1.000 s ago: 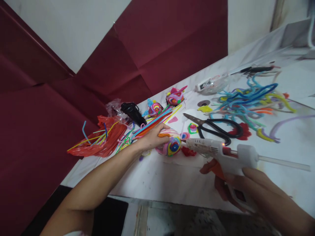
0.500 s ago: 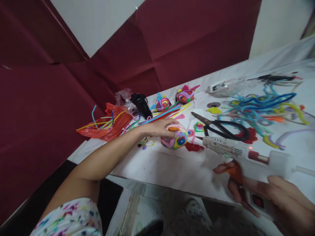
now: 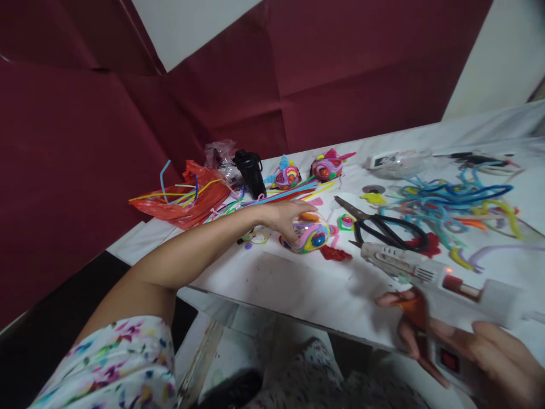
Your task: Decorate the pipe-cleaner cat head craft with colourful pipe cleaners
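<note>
My left hand (image 3: 284, 218) is closed around a round fish-shaped craft (image 3: 310, 238), striped in many colours with a blue eye, resting on the white table. Part of a clear shell shows between the stripes under my fingers. In my right hand (image 3: 481, 341) is a white glue gun (image 3: 409, 261), its dark nozzle pointing left toward the fish and apart from it. A small red light glows on the gun's body. Just right of the fish lies a fuzzy dark red piece (image 3: 335, 253). Behind the nozzle are black-handled scissors (image 3: 395, 230) with their blades pointing back left.
Two similar fish crafts (image 3: 286, 176) stand at the back beside a black bottle (image 3: 250, 173). On the left lies a red plastic bag (image 3: 183, 207) with pipe cleaners. Tangled blue pipe cleaners (image 3: 460, 193) spread at the right. The table's front edge (image 3: 289, 315) runs below my hands.
The camera view has shifted a little. My left hand stays on the fish, with its thumb and fingers spread slightly wider around it. The glue gun remains in my right hand, nozzle still apart from the fish.
</note>
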Tool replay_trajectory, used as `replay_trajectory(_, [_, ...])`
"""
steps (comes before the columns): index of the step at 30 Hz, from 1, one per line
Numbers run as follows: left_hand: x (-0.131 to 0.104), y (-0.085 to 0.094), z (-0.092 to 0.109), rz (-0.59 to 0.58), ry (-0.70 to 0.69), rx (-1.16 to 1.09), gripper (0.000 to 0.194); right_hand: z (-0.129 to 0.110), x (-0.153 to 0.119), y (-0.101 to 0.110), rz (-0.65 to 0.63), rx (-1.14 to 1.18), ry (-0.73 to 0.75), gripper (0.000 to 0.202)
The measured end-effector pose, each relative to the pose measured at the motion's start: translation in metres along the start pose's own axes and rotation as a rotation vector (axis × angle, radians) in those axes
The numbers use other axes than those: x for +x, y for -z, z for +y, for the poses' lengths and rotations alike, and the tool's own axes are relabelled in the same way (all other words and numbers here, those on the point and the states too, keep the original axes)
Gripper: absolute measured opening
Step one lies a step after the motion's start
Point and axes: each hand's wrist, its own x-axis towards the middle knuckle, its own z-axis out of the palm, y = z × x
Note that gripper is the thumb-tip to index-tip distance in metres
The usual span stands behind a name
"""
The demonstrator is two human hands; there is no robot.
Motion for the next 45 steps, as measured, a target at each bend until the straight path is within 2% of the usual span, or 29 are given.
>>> replay_trajectory(3, [0.001,0.0,0.0,0.012,0.013,-0.042,0.099,-0.016,0.005,-0.015,-0.183,0.167,-0.054,0.051])
replay_trajectory(6, [0.001,0.002,0.001,0.035,0.01,-0.128,0.09,-0.023,0.009,-0.032,-0.338,0.307,-0.111,0.052])
replay_trajectory(9, [0.002,0.004,0.001,0.028,0.015,-0.188,0.083,-0.02,0.011,-0.049,-0.359,0.361,-0.143,0.051])
replay_trajectory(14, [0.004,0.006,-0.001,0.029,0.058,-0.225,0.088,-0.018,0.015,-0.064,-0.385,0.426,-0.134,0.052])
replay_trajectory(19, [0.004,0.008,-0.006,0.068,0.095,-0.308,0.081,-0.024,0.02,-0.065,-0.381,0.449,-0.131,0.052])
replay_trajectory(28, [0.001,0.01,-0.012,0.048,0.143,-0.346,0.082,-0.038,0.02,-0.076,-0.267,0.457,-0.16,0.043])
replay_trajectory(36, [0.004,0.006,-0.021,0.056,0.082,-0.398,0.079,-0.023,0.026,-0.079,-0.254,0.17,-0.02,0.049])
replay_trajectory(45, [-0.002,0.008,-0.015,0.1,0.156,-0.336,0.066,-0.027,0.022,-0.087,-0.024,0.06,0.071,0.041])
